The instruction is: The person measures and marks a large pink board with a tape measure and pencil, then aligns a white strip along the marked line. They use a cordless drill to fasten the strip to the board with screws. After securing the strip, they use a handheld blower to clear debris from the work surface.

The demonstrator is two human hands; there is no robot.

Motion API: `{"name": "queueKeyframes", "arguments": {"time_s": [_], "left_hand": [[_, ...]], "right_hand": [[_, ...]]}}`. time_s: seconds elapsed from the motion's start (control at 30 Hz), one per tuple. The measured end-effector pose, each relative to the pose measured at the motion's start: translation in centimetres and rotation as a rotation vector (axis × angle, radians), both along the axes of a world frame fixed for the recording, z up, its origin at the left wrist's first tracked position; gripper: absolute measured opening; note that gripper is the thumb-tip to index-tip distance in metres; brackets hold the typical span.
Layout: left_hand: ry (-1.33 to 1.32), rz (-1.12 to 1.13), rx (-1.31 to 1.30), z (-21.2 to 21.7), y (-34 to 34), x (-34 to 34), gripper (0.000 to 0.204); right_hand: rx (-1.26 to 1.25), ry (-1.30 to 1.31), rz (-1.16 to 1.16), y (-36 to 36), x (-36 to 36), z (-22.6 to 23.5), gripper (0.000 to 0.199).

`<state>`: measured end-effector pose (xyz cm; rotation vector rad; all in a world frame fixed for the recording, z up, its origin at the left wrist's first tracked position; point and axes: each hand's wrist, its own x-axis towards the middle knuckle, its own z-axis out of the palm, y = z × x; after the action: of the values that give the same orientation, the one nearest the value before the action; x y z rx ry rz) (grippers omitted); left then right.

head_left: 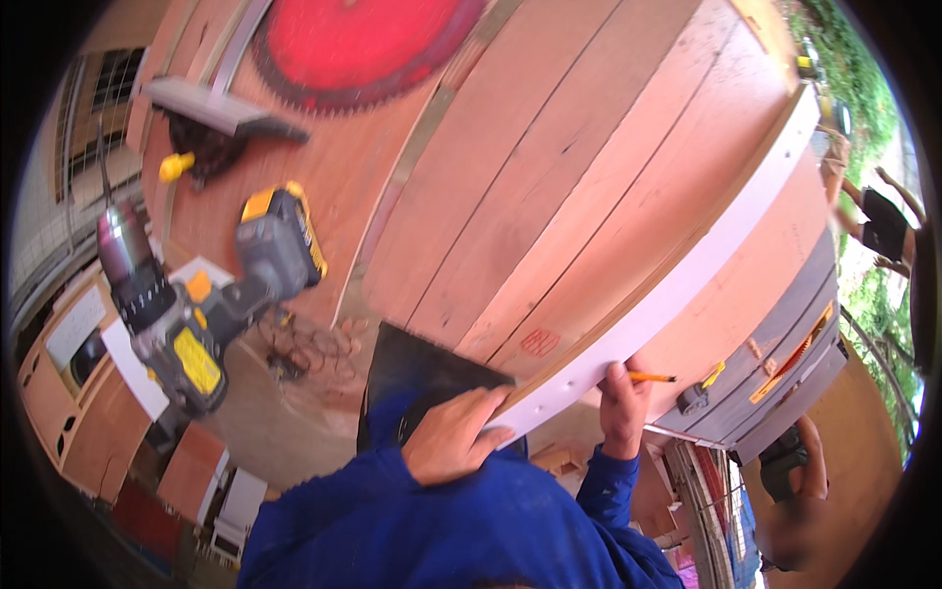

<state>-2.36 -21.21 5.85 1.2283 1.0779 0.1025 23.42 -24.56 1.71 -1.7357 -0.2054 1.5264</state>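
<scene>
1. Closed around a pencil (651, 377), the right hand (622, 404) has its grip tight, just under the white strip (677, 275).
2. That pencil lies roughly level, its tip pointing to the person's right, away from the fist.
3. Left hand (453, 432) lies flat and open, fingers spread, pressing on the near end of the strip and touching a dark square board (417, 373); it grips nothing.
4. Long axis of the strip runs from the hands up and to the right, along the edge of reddish boards (549, 187) on the tabletop.
5. Off to the left sits a yellow cordless drill (196, 314), well apart, with a red saw blade (363, 44) beyond.
</scene>
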Motion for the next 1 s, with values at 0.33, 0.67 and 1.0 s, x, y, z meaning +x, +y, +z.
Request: {"name": "queueKeyframes", "arguments": {"time_s": [0.33,0.67,1.0], "left_hand": [[0.088,-0.057,-0.118,-0.9,2.9,1.0,0.045],[0.119,-0.102,-0.13,-0.8,4.3,2.0,0.046],[0.158,-0.093,-0.069,0.1,4.5,2.3,0.047]], "right_hand": [[-0.048,0.077,0.142,2.1,2.3,-1.1,0.038],[-0.061,0.087,0.225,4.6,3.8,0.1,0.03],[-0.031,0.1,0.263,4.9,4.1,-0.1,0.03]]}}
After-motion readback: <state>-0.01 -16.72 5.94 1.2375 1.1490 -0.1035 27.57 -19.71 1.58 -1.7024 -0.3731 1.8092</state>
